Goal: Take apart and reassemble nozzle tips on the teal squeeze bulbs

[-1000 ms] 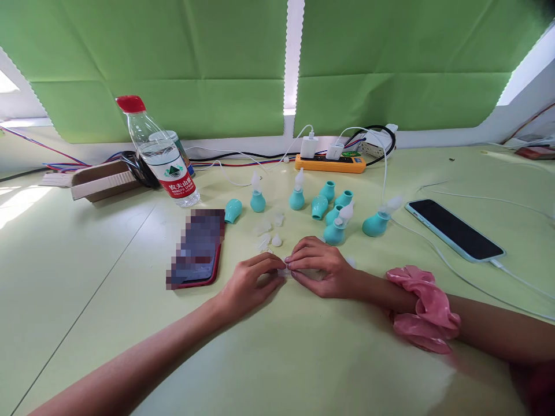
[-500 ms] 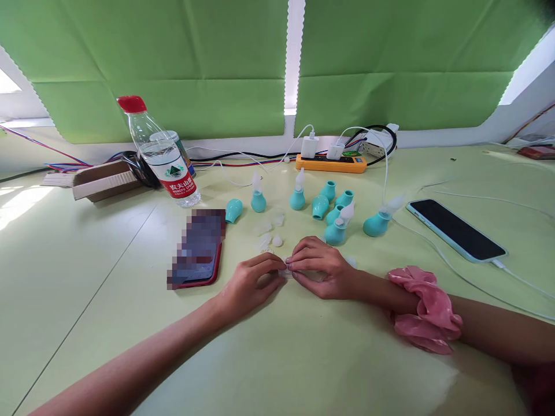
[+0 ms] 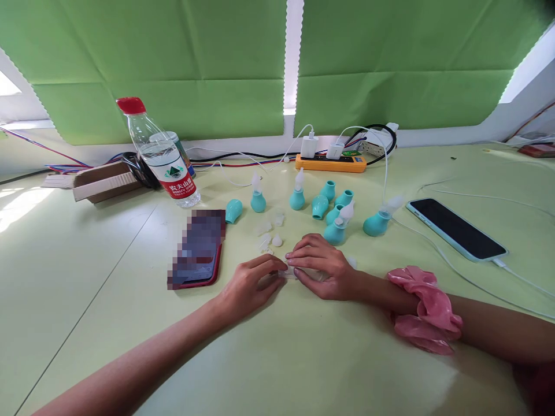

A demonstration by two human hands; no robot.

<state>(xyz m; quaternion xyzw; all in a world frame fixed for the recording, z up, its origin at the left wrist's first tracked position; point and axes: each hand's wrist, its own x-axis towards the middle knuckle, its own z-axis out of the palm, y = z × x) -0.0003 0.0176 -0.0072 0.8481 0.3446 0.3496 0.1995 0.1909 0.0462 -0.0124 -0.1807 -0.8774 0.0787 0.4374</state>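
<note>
Low over the table, my left hand point(image 3: 249, 286) pinches the left end of a clear plastic piece point(image 3: 288, 274) between thumb and fingers. My right hand point(image 3: 323, 267) curls over the other end, its thumb and fingertips on the piece, hiding most of it. The piece's exact kind cannot be made out. Just beyond my fingers lie several small translucent parts, among them a white tip point(image 3: 277, 240). Teal squeeze bulbs stand further back: one with a clear nozzle point(image 3: 297, 199), another with a nozzle point(image 3: 335, 232) close to my right hand, and a bare one point(image 3: 234, 211) on its side.
A phone in a red case point(image 3: 202, 254) lies left, a charging phone point(image 3: 457, 230) right, its white cable across the table. Behind are a water bottle point(image 3: 173, 167), a cardboard box point(image 3: 108, 184) and an orange power strip point(image 3: 332, 164). More teal bulbs point(image 3: 319, 207) cluster mid-table.
My right hand's fingers have shifted and lifted slightly, so more of the clear piece shows beneath them. The left hand keeps almost the same place.
</note>
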